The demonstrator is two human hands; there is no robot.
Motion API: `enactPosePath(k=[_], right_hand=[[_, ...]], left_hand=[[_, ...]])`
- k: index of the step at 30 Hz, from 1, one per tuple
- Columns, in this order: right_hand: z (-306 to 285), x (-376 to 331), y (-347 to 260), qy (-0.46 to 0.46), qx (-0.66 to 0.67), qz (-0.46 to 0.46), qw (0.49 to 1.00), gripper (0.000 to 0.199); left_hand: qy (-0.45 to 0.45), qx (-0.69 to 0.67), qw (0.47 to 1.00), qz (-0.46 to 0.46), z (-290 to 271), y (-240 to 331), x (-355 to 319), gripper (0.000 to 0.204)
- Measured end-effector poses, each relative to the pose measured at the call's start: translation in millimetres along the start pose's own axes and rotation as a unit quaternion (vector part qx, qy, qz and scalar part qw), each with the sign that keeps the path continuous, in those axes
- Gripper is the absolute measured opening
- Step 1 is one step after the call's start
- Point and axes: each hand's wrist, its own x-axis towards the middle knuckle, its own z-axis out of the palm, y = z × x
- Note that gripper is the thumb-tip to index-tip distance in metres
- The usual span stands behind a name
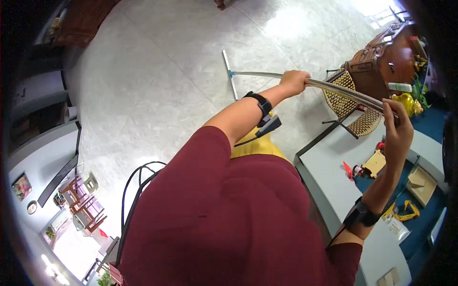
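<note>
Gripping a long metal pole (pixel 334 88) with both hands: our left hand (pixel 294 81) is closed around it lower down, nearer the head; our right hand (pixel 398 131) is wrapped on the upper end, fingers curled over the shaft. The pole runs down to a flat squeegee-type mop head (pixel 230 75) lying on the pale tiled floor (pixel 157 71), ahead of us. Black bands sit on both wrists. To our right, a wicker chair (pixel 350 107) just beyond the pole, and a white table (pixel 329 176) with small toys.
</note>
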Motion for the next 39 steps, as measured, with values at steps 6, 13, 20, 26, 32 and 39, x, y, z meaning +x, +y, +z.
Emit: enactPosePath(k=[6, 13, 20, 26, 32, 39], right_hand=[[-37, 32, 41, 0.015, -0.011, 0.004, 1.0, 0.015], [-81, 82, 38, 0.026, -0.005, -0.093, 0.995, 0.011], [-40, 137, 83, -0.114, 0.118, -0.025, 0.986, 0.009], [47, 158, 90, -0.283, 0.08, -0.086, 0.952, 0.015], [53, 198, 111, -0.332, 0.027, -0.184, 0.925, 0.013], [-38, 269, 164, -0.202, 0.02, -0.191, 0.96, 0.012]], left_hand=[[0.037, -0.028, 0.999, 0.025, 21, 40, 64, 0.014], [0.043, -0.065, 0.995, 0.063, -1, 83, 109, 0.014], [-0.013, 0.002, 0.999, -0.045, 1, 24, 64, 0.018], [-0.013, -0.005, 0.986, -0.167, 5, -45, -9, 0.014], [-0.017, 0.014, 0.984, -0.178, 37, -50, 5, 0.011], [0.125, -0.011, 0.984, -0.126, 76, 35, 143, 0.017]])
